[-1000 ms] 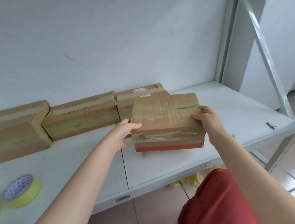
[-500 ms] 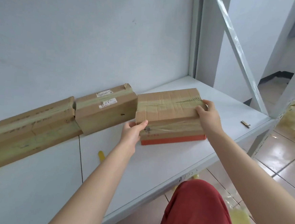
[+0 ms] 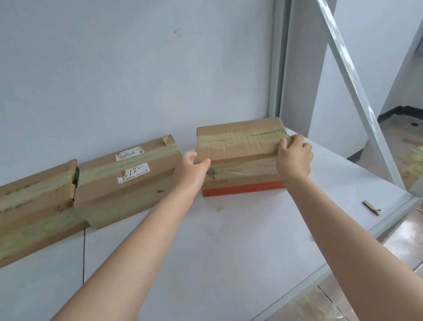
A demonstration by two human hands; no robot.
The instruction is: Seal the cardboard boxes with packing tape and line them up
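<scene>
Creased taped cardboard box (image 3: 239, 150) with orange base, left hand (image 3: 192, 169) gripping one end, right hand (image 3: 294, 156) the other (fingers curled over edges), smooth white shelf (image 3: 224, 237), labelled box (image 3: 125, 181) beside it

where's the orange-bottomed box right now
Head view, right of centre: orange-based box on the white shelf by the wall, held between left hand and right hand, just right of the labelled box.

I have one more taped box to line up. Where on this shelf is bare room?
Bare shelf lies right of the held box, toward the cardboard scrap and corner post, and along the front edge under both forearms. The wall side is crowded: labelled box and long box sit end to end, and the left hand fills the gap.
</scene>
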